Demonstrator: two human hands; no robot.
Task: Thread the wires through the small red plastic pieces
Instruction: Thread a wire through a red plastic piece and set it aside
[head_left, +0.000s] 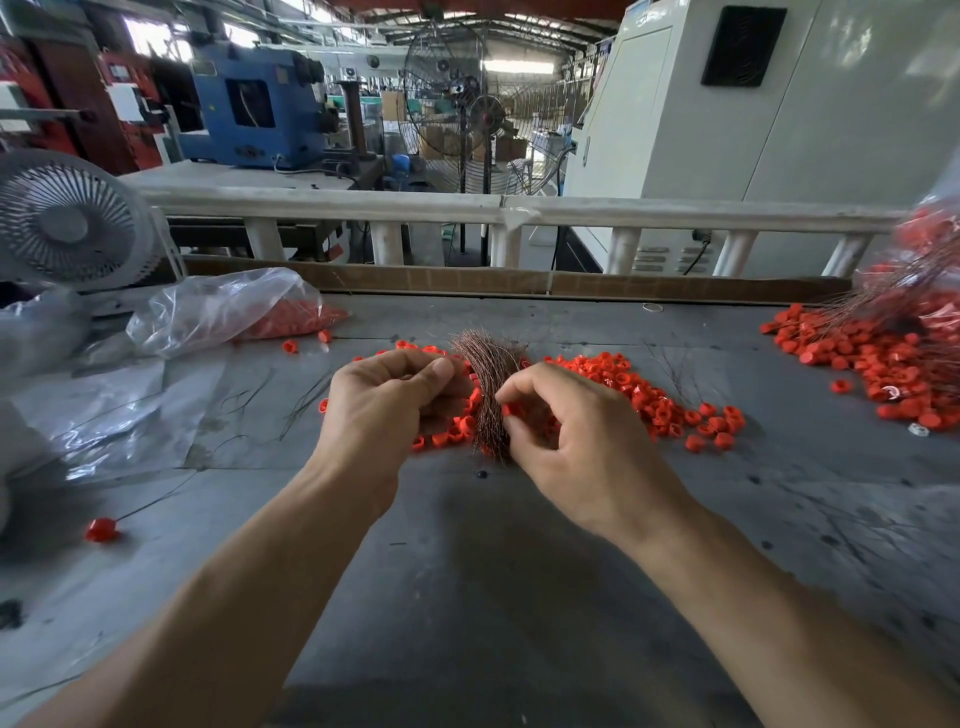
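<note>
Thin coppery wires (487, 395), bunched upright over the grey table (519, 597), sit gripped in the left hand (387, 410); the right hand (566, 431) pinches a small red plastic piece (511, 410) against them. This looks like mid-threading: next, one wire end must be singled out and aligned with the piece's hole, while loose red pieces (670, 405) wait just beyond.

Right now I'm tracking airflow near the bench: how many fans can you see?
2: a small grey desk fan at the table's far left, and a tall pedestal fan standing behind the railing. Others may be hidden.

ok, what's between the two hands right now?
In the head view, a bundle of thin copper wires stands between the left hand and the right hand, with loose red plastic pieces on the table behind it.
</note>
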